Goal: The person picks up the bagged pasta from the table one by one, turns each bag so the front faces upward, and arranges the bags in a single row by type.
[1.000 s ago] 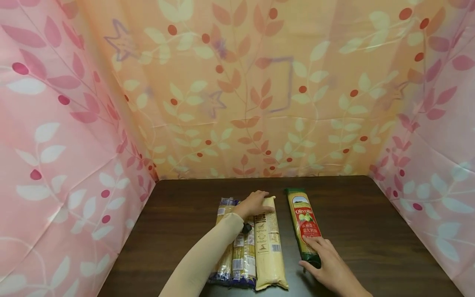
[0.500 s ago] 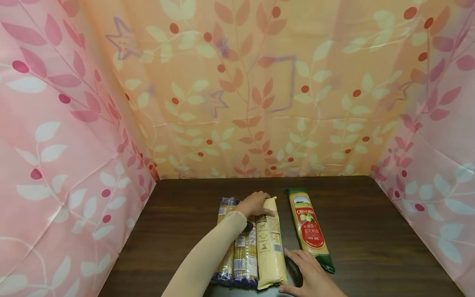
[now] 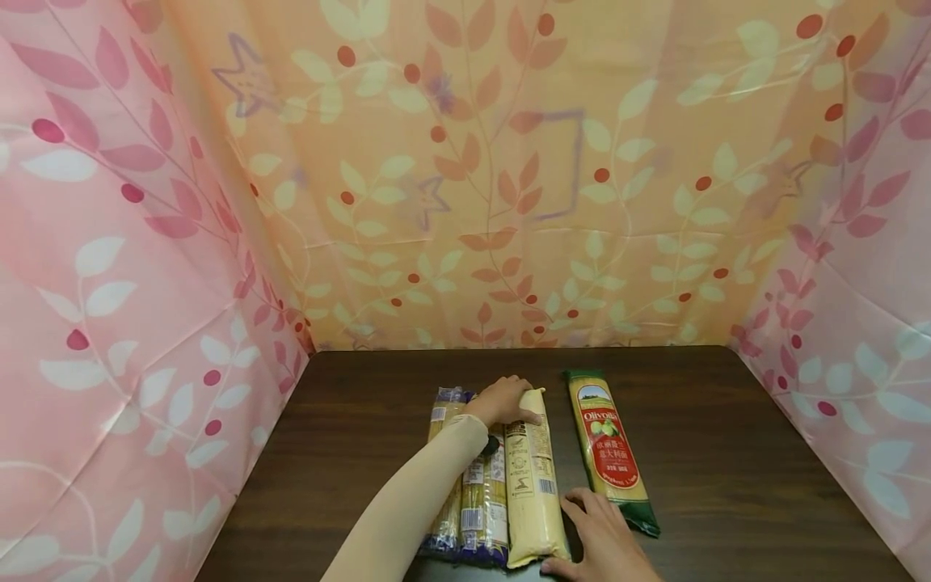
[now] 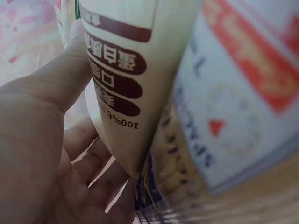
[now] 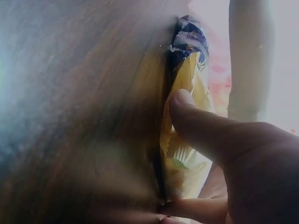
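Note:
Two clear spaghetti packs (image 3: pixel 483 517) with purple ends lie side by side, and a cream-coloured noodle pack (image 3: pixel 534 517) lies along their right side. My left hand (image 3: pixel 505 400) grips the far end of the noodle pack, its thumb along one side and its fingers round the end in the left wrist view. At the near right corner, my right hand (image 3: pixel 607 533) touches the same pack with spread thumb and forefinger; the right wrist view shows the thumb (image 5: pixel 201 119) against its end. A green-ended Olivoila spaghetti pack (image 3: pixel 609 440) lies tilted to the right, just beyond the right hand.
The packs lie on a dark wood table (image 3: pixel 727 453). Pink side curtains (image 3: pixel 131 364) and an orange leaf-patterned back curtain (image 3: pixel 465 202) enclose it. My left sleeve (image 3: pixel 407 501) passes over the leftmost packs.
My right hand has left the Olivoila pack and moved left to the noodle pack's near corner. The Olivoila pack's near end has shifted slightly right. The left hand keeps its place.

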The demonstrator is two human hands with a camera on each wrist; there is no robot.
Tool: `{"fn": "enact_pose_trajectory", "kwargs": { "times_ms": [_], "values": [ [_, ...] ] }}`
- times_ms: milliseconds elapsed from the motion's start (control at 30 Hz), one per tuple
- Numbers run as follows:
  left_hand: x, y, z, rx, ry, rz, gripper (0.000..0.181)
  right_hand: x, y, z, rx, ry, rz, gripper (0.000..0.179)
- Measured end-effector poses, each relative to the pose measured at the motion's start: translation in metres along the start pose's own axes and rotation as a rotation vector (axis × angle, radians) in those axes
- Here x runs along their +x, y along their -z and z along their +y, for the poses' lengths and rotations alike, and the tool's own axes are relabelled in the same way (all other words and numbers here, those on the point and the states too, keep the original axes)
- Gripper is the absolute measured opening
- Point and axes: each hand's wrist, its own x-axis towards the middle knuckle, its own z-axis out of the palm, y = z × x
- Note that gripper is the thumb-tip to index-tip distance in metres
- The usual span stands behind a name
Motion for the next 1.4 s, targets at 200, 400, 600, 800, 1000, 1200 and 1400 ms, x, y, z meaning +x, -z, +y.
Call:
{"fn": "enact_pose_trajectory", "kwargs": {
  "times_ms": [200, 400, 600, 800, 1000, 1200, 1400],
  "values": [
    [0.002, 0.001, 0.001, 0.037, 0.0, 0.019, 0.071, 0.004, 0.001, -0.002, -0.02, -0.019, -0.004, 0.095],
    [0.0, 0.002, 0.009, 0.053, 0.023, 0.009, 0.071, 0.006, 0.0, -0.002, -0.04, -0.035, 0.006, 0.092],
    [-0.003, 0.002, 0.018, 0.055, 0.059, -0.015, 0.073, 0.005, -0.004, -0.001, -0.031, -0.042, 0.048, 0.086],
    [-0.004, 0.004, 0.022, 0.073, 0.062, -0.015, 0.073, 0.005, -0.003, -0.003, -0.015, -0.058, 0.055, 0.086],
    [-0.002, 0.004, 0.019, 0.08, 0.064, -0.017, 0.073, 0.008, -0.004, -0.004, -0.046, -0.052, 0.078, 0.089],
    [0.002, 0.002, 0.018, 0.03, 0.085, 0.013, 0.063, 0.006, -0.005, -0.006, -0.037, -0.025, 0.099, 0.082],
    [0.002, 0.0, 0.017, -0.023, 0.086, 0.052, 0.055, 0.003, -0.003, -0.006, 0.019, -0.01, 0.095, 0.083]
  ]
}}
